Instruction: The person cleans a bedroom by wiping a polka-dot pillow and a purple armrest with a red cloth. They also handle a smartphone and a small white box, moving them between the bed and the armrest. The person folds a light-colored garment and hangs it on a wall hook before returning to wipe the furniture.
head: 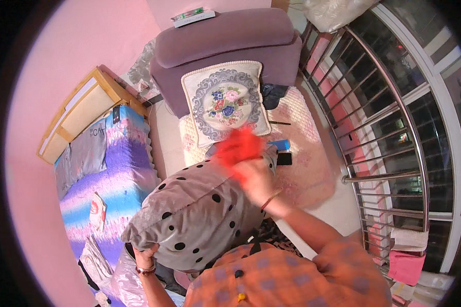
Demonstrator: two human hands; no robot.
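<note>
A plump grey pillow with black dots [199, 211] lies across the front of my body. At its lower left corner my left hand [146, 255] grips the fabric. My right hand [253, 178], blurred, is over the pillow's upper right part and holds a bright red cloth [240, 147], also blurred. Beyond the cloth, a cream cushion with a floral pattern and beaded edge [230, 103] leans on a purple upholstered sofa [226, 42]. Just right of the cloth are a blue object [280, 145] and a black phone-like object [284, 159].
On the left stands a bed with a purple and blue cover [126, 169], a grey pillow [84, 153] and clothing. A pink patterned mat [307, 180] extends below the cushion. A metal railing [403, 111] runs along the windows at right.
</note>
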